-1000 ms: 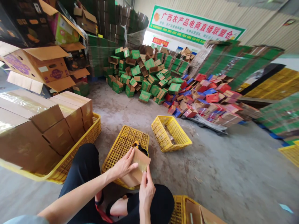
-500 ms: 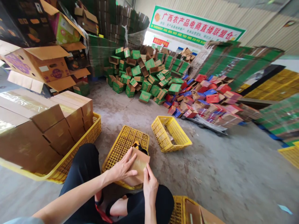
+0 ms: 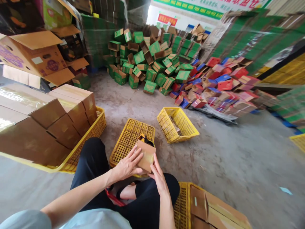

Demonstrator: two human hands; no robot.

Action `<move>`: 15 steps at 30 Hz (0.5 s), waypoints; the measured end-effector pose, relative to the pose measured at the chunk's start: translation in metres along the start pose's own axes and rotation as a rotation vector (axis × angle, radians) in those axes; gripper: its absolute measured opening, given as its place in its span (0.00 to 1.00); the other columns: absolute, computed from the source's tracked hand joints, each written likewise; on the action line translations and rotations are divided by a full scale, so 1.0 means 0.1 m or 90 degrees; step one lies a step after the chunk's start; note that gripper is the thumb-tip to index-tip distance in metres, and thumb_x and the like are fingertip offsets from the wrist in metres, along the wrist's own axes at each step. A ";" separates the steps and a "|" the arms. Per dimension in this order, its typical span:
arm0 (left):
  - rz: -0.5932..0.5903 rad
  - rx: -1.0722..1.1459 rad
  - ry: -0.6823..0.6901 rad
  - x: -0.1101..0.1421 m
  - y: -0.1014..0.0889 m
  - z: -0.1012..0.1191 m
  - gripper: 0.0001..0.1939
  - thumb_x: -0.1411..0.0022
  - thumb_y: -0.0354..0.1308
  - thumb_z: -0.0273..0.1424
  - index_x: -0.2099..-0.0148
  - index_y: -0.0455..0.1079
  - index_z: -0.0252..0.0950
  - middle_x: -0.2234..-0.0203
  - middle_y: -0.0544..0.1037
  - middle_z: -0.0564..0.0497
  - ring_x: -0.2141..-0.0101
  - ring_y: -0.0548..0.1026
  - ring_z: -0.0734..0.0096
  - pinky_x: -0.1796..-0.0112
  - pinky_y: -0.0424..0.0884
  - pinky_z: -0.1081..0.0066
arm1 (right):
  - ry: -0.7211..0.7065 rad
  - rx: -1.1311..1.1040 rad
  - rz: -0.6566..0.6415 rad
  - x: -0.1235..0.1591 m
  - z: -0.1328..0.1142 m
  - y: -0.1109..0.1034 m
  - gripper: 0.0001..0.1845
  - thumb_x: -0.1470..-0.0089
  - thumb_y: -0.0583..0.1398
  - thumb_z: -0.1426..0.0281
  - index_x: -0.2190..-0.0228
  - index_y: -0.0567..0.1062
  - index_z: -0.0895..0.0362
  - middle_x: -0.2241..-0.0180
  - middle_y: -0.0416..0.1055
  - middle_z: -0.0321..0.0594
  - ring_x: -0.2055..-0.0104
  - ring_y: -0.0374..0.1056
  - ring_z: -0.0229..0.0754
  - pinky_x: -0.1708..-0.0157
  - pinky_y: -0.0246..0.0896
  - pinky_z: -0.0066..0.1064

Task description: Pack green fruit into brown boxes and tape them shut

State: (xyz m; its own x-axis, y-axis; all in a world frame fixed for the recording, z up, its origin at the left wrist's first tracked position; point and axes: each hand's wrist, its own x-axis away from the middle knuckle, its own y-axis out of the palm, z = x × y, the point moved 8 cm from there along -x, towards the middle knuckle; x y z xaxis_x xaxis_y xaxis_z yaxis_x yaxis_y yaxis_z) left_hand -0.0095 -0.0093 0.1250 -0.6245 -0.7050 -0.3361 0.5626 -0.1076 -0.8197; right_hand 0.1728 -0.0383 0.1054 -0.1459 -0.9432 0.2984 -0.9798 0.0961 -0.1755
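A small brown cardboard box [image 3: 145,156] with a strip of tape across it is held between my two hands. My left hand [image 3: 127,163] lies along its left side with the fingers over the top face. On the right side, my right hand [image 3: 157,174] presses its fingers against the box's edge. Below and behind the box stands an upturned yellow crate [image 3: 130,132]. Just past the box, on that crate, sits a yellow and black object [image 3: 144,138], partly hidden, perhaps a tape dispenser.
A yellow crate with taped cardboard boxes [image 3: 69,127] stands at my left; another such crate [image 3: 182,203] is near my right knee. An open yellow basket [image 3: 177,125] lies ahead on the concrete floor. Heaps of green boxes [image 3: 150,74] and red boxes [image 3: 224,84] fill the background.
The view has tilted downward, so the banner is partly cut off. The box has turned slightly, and my right hand has shifted lower along its side with the fingers flatter against it.
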 end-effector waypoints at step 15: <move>0.025 -0.020 -0.016 0.00 -0.03 0.04 0.44 0.28 0.47 0.57 0.23 0.47 0.33 0.26 0.50 0.35 0.26 0.38 0.44 0.31 0.56 0.44 | -0.346 0.528 0.229 0.00 -0.33 0.10 0.36 0.31 0.48 0.47 0.37 0.73 0.57 0.28 0.53 0.47 0.25 0.46 0.60 0.30 0.52 0.56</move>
State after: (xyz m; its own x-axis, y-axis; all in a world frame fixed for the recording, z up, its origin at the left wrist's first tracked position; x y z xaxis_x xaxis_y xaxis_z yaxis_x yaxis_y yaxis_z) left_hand -0.0087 -0.0122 0.1294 -0.5880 -0.7257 -0.3571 0.5694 -0.0578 -0.8200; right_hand 0.1586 -0.0270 0.1345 -0.1274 -0.9376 -0.3235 -0.4600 0.3448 -0.8182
